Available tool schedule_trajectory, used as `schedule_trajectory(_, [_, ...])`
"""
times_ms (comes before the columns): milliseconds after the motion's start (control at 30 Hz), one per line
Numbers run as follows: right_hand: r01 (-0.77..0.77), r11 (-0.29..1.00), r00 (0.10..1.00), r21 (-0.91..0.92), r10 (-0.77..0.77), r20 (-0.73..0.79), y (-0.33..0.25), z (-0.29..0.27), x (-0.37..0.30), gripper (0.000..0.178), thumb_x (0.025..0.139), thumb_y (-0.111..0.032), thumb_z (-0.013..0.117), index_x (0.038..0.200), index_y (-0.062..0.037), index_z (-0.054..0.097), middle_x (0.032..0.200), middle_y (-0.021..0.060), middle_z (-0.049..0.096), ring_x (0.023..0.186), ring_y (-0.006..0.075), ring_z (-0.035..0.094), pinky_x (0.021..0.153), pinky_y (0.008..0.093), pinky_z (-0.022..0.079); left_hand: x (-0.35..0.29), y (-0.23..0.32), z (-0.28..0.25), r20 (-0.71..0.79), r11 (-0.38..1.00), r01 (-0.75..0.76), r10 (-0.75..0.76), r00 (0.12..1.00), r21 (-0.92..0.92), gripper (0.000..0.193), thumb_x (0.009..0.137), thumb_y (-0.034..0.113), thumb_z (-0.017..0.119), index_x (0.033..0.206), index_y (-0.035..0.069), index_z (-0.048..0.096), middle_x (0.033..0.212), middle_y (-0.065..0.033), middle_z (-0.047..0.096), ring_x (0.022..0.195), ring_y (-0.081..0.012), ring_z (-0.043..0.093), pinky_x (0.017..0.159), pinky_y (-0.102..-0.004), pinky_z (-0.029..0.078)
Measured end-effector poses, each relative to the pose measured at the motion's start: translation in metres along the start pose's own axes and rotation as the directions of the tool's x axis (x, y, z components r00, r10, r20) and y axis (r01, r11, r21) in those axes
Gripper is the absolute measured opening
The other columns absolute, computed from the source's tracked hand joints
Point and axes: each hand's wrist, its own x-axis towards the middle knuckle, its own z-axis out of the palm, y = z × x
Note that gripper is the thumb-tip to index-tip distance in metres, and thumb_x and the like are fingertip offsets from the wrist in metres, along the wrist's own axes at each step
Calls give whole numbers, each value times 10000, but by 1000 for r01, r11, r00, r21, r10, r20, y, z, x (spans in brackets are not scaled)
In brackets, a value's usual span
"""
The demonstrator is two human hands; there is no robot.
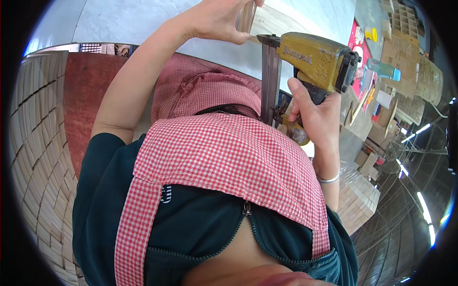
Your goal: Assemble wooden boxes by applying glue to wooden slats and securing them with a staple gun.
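My right hand [318, 114] is wrapped round the handle of a yellow and black nail gun [310, 59], its thumb up along the grip. The gun's long metal magazine [270, 76] runs down toward my apron, and its nose is close to the fingertips of my left hand. My left hand [219, 21] is closed on a narrow wooden piece [245, 20] at the top edge of the view, where some fingers are cut off. Beside that piece lies a pale wooden board [281, 24] on a light grey worktable [124, 21].
Stacked wood pieces [38, 143] stand at the left, beside a dark red panel [90, 105]. To the right are a yellow roll [370, 34], a clear bottle with a blue end [385, 70] and cardboard [400, 47]. A wrapped wood stack [353, 195] sits beyond my right forearm.
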Motion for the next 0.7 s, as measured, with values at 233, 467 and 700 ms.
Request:
schedule_trajectory(233, [24,997,1000,-76,-23,18,-6,-1,1,310,899,-154,779,1079,77,677,670,61,642,445,91,507,405,220,391,-2,-14,6,-94,995,-99,96,991,-28,713,642,170,802,1251,61,447,1247,-169,479,1090,-340,521,973,-386,461])
schedule_trajectory(467, [56,998,989,24,-52,-139,0,-10,-13,219,879,-121,774,987,47,683,675,45,629,480,104,510,420,247,395,-79,-2,48,-652,891,154,185,735,427,885,760,339,826,1488,21,435,1238,-204,511,1143,-336,521,1036,-448,415])
schedule_trajectory(700, [18,999,993,-39,-22,-115,39,-37,-13,189,864,-117,782,924,36,687,646,31,609,464,96,498,421,244,393,-60,15,83,-657,986,-43,140,740,161,517,887,225,684,1333,5,544,1332,-182,550,1165,-346,551,998,-423,455])
